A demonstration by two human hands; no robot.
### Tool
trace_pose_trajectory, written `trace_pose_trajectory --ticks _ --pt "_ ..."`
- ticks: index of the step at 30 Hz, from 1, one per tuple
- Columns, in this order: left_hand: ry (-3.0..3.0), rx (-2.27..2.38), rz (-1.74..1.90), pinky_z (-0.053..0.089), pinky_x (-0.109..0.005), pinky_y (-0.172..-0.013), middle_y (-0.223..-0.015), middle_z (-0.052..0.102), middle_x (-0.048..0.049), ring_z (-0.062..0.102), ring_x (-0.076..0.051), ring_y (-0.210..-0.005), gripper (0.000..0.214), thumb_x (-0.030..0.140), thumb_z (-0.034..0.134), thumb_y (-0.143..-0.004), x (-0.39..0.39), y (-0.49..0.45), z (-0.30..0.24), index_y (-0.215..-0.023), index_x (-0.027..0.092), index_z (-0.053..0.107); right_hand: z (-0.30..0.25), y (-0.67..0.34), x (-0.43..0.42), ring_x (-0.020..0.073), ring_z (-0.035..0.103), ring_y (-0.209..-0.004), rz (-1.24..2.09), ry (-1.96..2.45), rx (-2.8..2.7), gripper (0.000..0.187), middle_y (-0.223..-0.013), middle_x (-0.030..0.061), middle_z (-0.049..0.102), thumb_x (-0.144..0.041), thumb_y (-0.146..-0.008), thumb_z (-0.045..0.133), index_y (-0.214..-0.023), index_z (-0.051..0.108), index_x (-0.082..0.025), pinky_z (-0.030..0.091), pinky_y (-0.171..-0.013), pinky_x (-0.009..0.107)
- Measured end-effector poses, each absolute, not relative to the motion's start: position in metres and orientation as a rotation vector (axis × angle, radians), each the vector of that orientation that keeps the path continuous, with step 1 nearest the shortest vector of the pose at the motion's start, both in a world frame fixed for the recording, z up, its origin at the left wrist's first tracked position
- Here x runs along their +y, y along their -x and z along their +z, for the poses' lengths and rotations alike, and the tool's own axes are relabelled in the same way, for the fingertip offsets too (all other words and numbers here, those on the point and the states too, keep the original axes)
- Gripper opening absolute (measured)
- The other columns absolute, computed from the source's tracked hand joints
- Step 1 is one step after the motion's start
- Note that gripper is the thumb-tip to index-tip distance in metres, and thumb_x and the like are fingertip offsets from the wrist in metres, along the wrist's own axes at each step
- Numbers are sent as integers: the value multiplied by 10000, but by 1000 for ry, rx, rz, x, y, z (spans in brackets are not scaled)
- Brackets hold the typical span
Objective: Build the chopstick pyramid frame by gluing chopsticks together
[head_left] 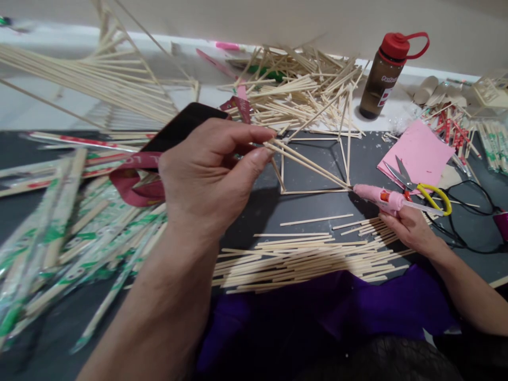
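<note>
Between thumb and fingers, my left hand [216,172] pinches the upper left end of a pair of thin wooden sticks [311,162]. They slope down to the right across an open frame of sticks [313,192] on the dark table. My right hand [408,227] grips a pink hot glue gun [379,197], its nozzle at the lower right end of the sticks. Whether the nozzle touches them I cannot tell. Yellow-handled scissors [432,197] lie just beyond my right hand. Many loose sticks [301,259] are spread in front of me.
Wrapped chopsticks [99,238] cover the left side, near a black phone-like slab [184,124] and a red strap [135,180]. A heap of sticks [301,90] lies behind. A bottle [383,76], pink paper [420,151] and black cable [476,246] are on the right.
</note>
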State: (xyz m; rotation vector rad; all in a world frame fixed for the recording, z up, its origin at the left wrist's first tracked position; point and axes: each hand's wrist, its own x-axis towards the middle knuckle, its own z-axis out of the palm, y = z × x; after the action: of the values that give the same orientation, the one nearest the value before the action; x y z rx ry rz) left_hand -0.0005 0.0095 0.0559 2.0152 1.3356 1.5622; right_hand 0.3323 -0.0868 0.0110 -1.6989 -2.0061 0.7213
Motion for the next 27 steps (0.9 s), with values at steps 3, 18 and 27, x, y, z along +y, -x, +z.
trace_pose_trajectory --ticks 3,18,27 --pt "-2015 1348 1551 422 -220 -552 -878 718 12 625 -108 -698 221 200 735 -817 10 1 56 -1019 265 799 12 -332 -86 312 692 -860 789 1703 -2045 297 -809 70 725 -438 -926 539 -1125 733 -332 575 -800 462" --pt "-2011 1284 1598 419 -199 -580 -856 713 21 615 -84 -688 235 154 756 -791 11 2 54 -1000 249 807 11 -334 -86 240 656 -774 691 1662 -2111 293 -731 69 684 -420 -978 504 -982 722 -225 532 -744 352" --pt "-2001 1289 1599 417 -206 -589 -858 715 29 604 -77 -679 249 153 754 -785 11 1 55 -998 269 812 2 -338 -90 174 527 -549 613 1709 -2063 334 -615 35 593 -447 -950 534 -739 647 -215 411 -540 309"
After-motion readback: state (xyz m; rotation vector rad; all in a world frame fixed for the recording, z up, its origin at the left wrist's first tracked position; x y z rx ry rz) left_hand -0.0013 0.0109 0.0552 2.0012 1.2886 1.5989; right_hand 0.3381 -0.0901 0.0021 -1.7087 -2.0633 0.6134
